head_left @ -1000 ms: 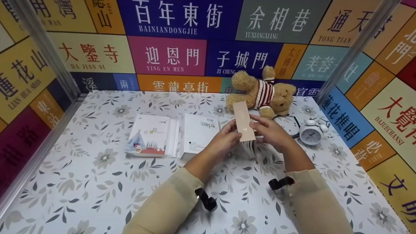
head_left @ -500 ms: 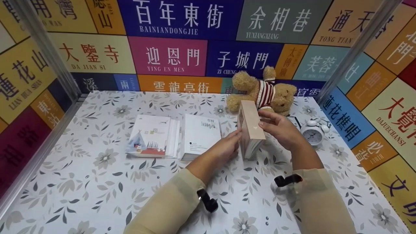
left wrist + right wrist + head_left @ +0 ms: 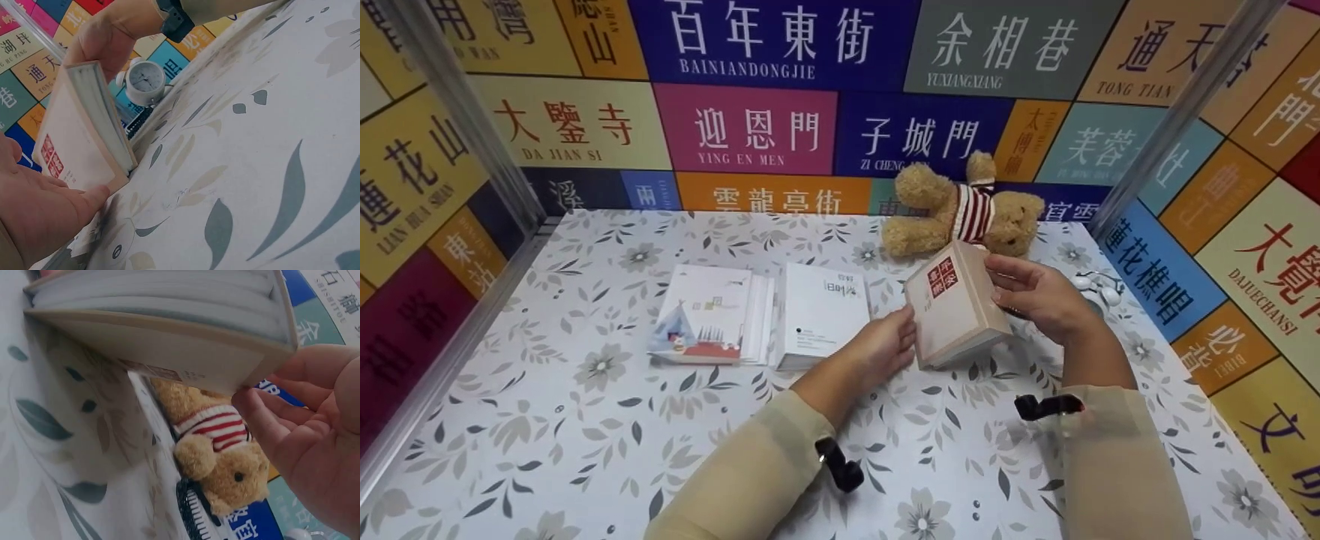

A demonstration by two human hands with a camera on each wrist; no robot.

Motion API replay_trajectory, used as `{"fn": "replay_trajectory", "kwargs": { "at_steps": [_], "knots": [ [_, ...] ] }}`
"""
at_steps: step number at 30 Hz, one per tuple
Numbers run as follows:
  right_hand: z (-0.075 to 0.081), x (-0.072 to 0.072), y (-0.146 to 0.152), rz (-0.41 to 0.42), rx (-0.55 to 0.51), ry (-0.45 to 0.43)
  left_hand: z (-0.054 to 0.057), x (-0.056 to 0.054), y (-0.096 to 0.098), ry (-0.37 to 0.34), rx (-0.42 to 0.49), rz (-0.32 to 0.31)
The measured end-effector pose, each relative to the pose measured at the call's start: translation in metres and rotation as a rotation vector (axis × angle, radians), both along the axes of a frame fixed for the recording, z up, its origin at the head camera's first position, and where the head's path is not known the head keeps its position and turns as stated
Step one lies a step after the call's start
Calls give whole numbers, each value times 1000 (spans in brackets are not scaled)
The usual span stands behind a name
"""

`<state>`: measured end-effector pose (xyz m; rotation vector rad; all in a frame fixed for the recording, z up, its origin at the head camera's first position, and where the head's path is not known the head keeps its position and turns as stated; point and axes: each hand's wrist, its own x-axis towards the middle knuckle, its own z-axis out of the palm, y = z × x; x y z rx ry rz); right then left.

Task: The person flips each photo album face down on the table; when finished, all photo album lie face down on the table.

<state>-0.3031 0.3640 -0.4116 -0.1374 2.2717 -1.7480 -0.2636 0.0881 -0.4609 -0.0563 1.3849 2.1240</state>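
Note:
A thick beige photo album [image 3: 952,300] with a red block of characters on its cover stands tilted over the table, its lower left edge down. My right hand [image 3: 1039,292] grips its spine side, thumb [image 3: 247,402] on one cover and fingers behind the spine. At the opposite edge is my left hand [image 3: 885,341], its fingers lying along the album with little curl. In the left wrist view the left thumb [image 3: 95,197] touches the album's bottom corner. Page edges [image 3: 104,112] show between the covers.
Left of the album lie a white book [image 3: 825,315] and a stack of picture-covered booklets [image 3: 705,315]. A teddy bear [image 3: 975,214] lies behind the album. A white alarm clock [image 3: 145,81] stands at right, near a black spiral-bound item [image 3: 194,512].
The album has turned from spine-facing to show its red-marked front cover. My right hand has moved right with the spine; my left hand has slid slightly lower along the other edge.

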Motion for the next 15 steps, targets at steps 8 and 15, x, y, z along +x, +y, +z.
{"fn": "replay_trajectory", "kwargs": {
  "at_steps": [8, 15],
  "knots": [
    [-22, -11, 10, -8, 139, -53, 8, -1, -10, -22, -59, -2],
    [-39, -16, 10, 3, 131, -99, 13, -7, -17, 8, -86, -20]
  ]
}}
